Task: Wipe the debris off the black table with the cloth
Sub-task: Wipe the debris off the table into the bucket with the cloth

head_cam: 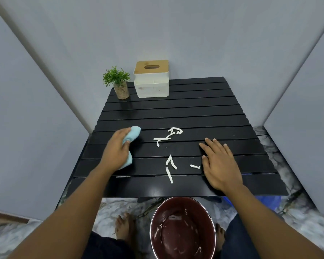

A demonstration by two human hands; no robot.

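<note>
A black slatted table (195,113) stands in front of me. White strips of debris (168,136) lie near its middle, with more white strips (170,166) closer to the front edge. My left hand (116,149) grips a light blue cloth (134,134) on the table, left of the debris. My right hand (220,163) lies flat, palm down, fingers spread, on the table to the right of the debris; a small white scrap (195,166) lies beside its thumb.
A small potted plant (118,83) and a white tissue box with a wooden lid (151,79) stand at the table's far left corner. A dark red bowl (182,228) sits on the marble floor below the front edge, between my feet. Grey walls close in around.
</note>
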